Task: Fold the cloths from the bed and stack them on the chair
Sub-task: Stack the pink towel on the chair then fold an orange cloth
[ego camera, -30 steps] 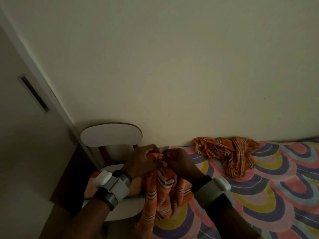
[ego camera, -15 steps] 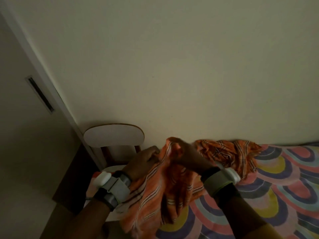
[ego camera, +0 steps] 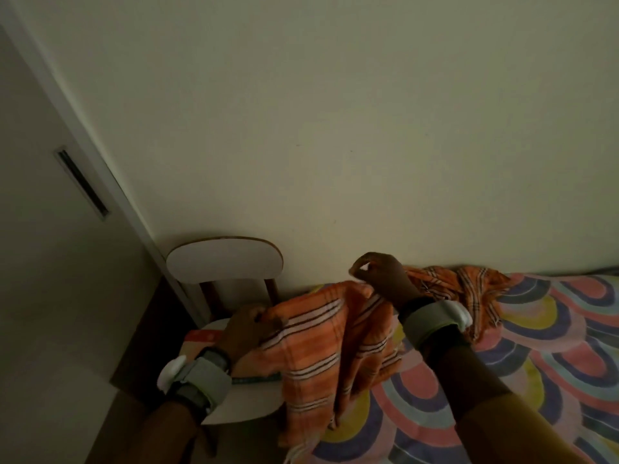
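Note:
An orange striped cloth [ego camera: 321, 356] hangs spread between my two hands, above the gap between chair and bed. My left hand [ego camera: 244, 329] grips its left corner over the chair seat. My right hand [ego camera: 382, 279] pinches the upper edge, raised higher near the wall. The cloth's lower part drapes down past the bed's edge. A second orange checked cloth [ego camera: 469, 289] lies crumpled on the bed by the wall, partly hidden behind my right wrist. The white chair [ego camera: 224, 266] stands left of the bed with folded cloth [ego camera: 201, 338] on its seat.
The bed has a colourful arched-pattern sheet [ego camera: 552, 363]. A plain wall rises behind chair and bed. A door frame [ego camera: 83, 128] runs diagonally at the left, close beside the chair.
My hands were together bunching the cloth; they have moved apart, the right hand lifting up and right, the left staying low, so the cloth has opened out between them.

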A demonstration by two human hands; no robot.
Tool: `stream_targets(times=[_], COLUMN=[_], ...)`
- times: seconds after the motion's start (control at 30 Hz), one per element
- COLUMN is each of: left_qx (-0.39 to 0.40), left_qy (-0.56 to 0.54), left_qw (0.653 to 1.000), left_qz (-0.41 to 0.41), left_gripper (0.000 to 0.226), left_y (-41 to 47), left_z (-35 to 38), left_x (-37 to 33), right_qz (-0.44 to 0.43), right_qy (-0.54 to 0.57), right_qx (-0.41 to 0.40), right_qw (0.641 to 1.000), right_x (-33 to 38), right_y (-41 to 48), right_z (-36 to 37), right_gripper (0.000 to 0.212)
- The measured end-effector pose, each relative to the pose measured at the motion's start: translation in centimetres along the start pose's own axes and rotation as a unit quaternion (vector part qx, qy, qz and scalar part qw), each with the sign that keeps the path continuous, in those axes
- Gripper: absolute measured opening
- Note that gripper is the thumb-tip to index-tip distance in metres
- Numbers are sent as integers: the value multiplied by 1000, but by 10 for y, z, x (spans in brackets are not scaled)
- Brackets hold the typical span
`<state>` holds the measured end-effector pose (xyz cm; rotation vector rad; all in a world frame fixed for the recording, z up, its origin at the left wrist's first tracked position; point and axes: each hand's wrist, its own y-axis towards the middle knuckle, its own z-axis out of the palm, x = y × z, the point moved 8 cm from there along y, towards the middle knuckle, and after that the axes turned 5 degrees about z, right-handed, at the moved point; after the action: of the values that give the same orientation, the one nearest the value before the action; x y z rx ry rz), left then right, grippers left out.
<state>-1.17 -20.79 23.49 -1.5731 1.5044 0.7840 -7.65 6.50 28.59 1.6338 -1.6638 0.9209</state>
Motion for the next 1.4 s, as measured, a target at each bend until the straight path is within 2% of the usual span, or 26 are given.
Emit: stream_targets(times=[0.03, 0.1, 0.17, 0.2, 0.27, 0.37, 0.47, 0.6, 0.67, 0.77, 0.87, 0.97, 1.1, 1.3, 1.4], left_qx=[-22, -40, -25, -12, 15, 28, 3, 8, 14, 40, 58, 34, 22, 79, 80], left_qy=[-24, -81, -151, -180, -223, -267, -276, -287, -290, -314, -321, -337, -339, -345, -344], left_qw=[999, 996, 988, 983, 973, 961, 958, 954, 953, 944, 938, 931, 930, 927, 927], left_qz=[-7, -22, -34, -39, -51, -69, -79, -90, -87, -92, -117, -135, -140, -127, -125], left_gripper=[35, 23, 12, 10, 6, 10, 20, 12, 19, 34, 22, 13, 13, 16, 23], left_y=[-1, 0, 0, 0, -2, -4, -1, -4, -7, -9, -12, -10, -9, -9, -11], left_z=[-1, 4, 21, 33, 54, 65, 62, 68, 72, 77, 79, 78, 79, 86, 81], left_x=[-2, -13, -25, -29, -40, -46, -38, -30, -33, -36, -37, -36, -38, -45, -52], right_qz=[38, 115, 194, 213, 197, 163, 145, 109, 66, 105, 123, 91, 22, 21, 10], right_qy=[-3, 26, 191, 261, 340, 383, 371, 357, 282, 225, 214, 163, 81, 66, 107], right_qx=[-33, -27, 3, 9, 24, 7, 1, 9, -32, -67, -101, -148, -179, -157, -162], right_qw=[999, 993, 962, 942, 919, 909, 917, 928, 957, 966, 964, 971, 980, 985, 981], right_x=[-7, -16, -20, -19, -13, -6, -7, -11, -10, -27, -34, -21, -1, -2, 1], right_y=[-2, -13, -35, -45, -56, -63, -68, -75, -82, -84, -81, -83, -91, -84, -93], right_z=[-2, 16, 47, 64, 87, 95, 93, 90, 81, 76, 69, 63, 66, 84, 79], right_gripper=[7, 15, 29, 29, 22, 27, 10, 18, 21, 28, 17, 17, 17, 18, 14])
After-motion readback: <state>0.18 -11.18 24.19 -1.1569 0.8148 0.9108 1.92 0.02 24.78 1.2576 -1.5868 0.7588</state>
